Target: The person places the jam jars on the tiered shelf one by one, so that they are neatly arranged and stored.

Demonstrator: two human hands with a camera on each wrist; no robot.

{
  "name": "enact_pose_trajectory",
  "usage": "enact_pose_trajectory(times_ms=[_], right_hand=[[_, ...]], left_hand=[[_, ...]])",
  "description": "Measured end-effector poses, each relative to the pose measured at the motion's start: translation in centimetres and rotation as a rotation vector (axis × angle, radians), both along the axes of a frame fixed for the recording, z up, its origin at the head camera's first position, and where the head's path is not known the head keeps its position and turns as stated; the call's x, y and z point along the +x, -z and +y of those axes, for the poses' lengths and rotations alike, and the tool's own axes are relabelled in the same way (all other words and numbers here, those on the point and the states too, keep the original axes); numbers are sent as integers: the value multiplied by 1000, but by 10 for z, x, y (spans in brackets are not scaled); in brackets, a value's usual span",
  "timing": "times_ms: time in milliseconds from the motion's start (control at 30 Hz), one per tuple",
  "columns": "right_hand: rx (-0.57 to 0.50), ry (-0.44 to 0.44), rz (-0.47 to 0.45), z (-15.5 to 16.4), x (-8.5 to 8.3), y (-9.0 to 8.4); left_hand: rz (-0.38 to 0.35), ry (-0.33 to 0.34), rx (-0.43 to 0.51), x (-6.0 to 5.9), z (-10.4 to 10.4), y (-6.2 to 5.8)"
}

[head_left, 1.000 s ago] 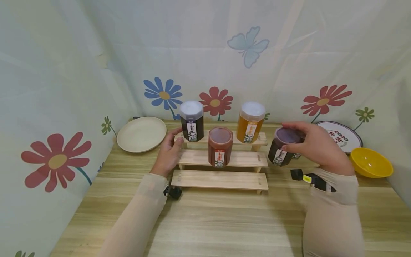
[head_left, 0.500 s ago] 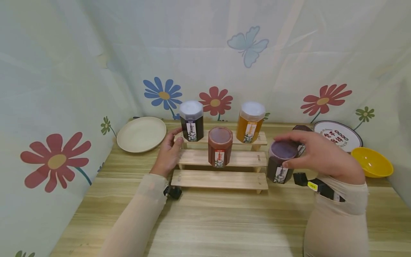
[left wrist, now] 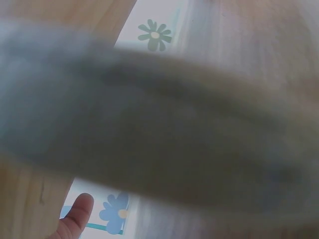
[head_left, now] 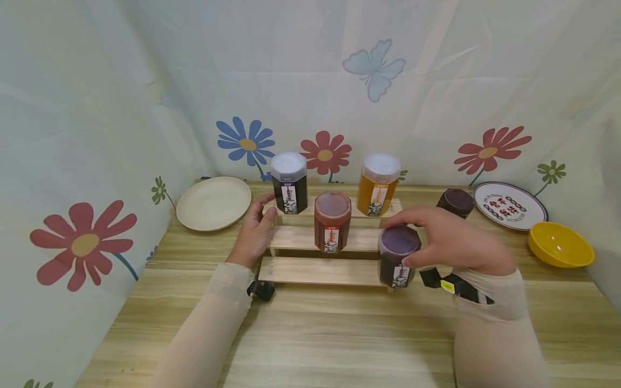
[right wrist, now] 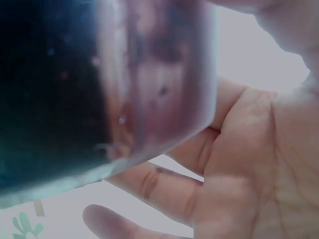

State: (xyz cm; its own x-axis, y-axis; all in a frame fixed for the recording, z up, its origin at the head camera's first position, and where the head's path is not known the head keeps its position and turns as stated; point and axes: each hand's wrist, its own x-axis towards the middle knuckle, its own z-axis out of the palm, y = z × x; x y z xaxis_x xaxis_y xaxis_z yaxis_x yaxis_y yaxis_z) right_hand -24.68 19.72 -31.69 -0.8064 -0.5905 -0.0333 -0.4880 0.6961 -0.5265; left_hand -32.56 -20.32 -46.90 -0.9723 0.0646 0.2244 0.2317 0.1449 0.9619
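In the head view my right hand [head_left: 446, 240] holds a dark purple jar [head_left: 399, 256], fingers behind and thumb in front. That jar overlaps the right end of the lowest step. Close up in the right wrist view, its clear wall [right wrist: 164, 74] stands beside the palm. My left hand [head_left: 254, 231] grips the left end of the three-step wooden stand [head_left: 325, 271] by its top step. On that step stand a black jar [head_left: 291, 186] with a white lid and an amber jar [head_left: 379, 186]; a red-brown jar [head_left: 332, 221] sits on the middle step. Dark blur covers much of the left wrist view.
A cream plate [head_left: 213, 203] lies at the back left. Toward the back right are another dark jar [head_left: 456, 202], a white dish [head_left: 509, 205] with red print and a yellow bowl [head_left: 560, 245]. A flowered curtain [head_left: 291, 81] hangs behind the wooden table [head_left: 320, 334].
My right hand has carried the dark purple jar left and toward me, to the lowest step's right end. The dark jar behind has come into view. My left hand stays put.
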Motion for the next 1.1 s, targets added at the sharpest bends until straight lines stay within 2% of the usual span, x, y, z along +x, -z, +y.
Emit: enact_pose_trajectory(times_ms=[233,467,767,1100], right_hand=[[7,-37,30,-18,-4,8],[-9,-67,0,-33,-4,12],[-39,-21,19,-20,0,6],[-39,-67,28,-24,0,5]], left_hand=[[17,14,21,0,-1,0],[21,21,31,1,0,-1],[24,11,14,0,-1,1],[22,6,8,-1,0,2]])
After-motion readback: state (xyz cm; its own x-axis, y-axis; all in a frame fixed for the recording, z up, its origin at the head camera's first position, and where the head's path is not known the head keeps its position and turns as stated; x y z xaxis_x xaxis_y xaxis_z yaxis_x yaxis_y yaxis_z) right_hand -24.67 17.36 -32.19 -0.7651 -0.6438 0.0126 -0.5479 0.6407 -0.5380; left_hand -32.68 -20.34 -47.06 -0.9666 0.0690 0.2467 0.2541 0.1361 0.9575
